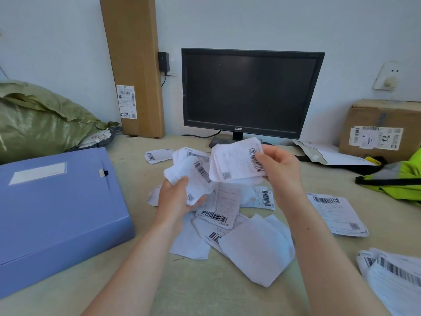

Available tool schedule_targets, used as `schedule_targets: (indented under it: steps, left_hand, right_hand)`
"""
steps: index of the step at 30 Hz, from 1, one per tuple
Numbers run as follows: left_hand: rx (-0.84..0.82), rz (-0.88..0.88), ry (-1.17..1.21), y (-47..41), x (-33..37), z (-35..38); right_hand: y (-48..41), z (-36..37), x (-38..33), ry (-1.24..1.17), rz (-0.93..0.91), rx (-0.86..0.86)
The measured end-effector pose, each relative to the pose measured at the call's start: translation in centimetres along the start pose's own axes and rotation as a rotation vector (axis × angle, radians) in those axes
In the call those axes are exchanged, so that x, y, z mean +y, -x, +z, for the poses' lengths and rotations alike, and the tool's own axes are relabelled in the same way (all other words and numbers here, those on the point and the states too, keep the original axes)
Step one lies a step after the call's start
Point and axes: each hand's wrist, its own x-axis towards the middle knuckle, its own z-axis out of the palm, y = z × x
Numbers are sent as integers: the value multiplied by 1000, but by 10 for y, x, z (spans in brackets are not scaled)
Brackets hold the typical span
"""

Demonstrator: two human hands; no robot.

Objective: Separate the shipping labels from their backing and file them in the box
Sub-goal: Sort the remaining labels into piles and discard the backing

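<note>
Holding crumpled shipping labels above a tabletop [193, 293], a person's left hand [175, 197] curls around one label [193, 176] while the right hand [280, 169] pinches another label [234, 163] at its barcode edge. More labels lie in a loose pile [227, 215] beneath. A closed blue file box [57, 208] rests just left, before a dark monitor [250, 92].
</note>
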Motion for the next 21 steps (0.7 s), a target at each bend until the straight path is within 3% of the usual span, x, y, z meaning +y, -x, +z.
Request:
schedule_targets:
  steps: [6,9,14,21]
  left_hand:
    - [-233,-204,-44,2,-4,6]
    - [-291,-148,-130,5,-7,7]
    - [-164,-79,-186,2,-13,6]
    - [14,42,0,-1,-12,5]
  right_hand:
    - [4,-1,0,215,106,-271]
    - [7,4,1,258,87,-276]
    - [8,7,-2,191,113,-303]
    - [11,1,-6,293,229,-533]
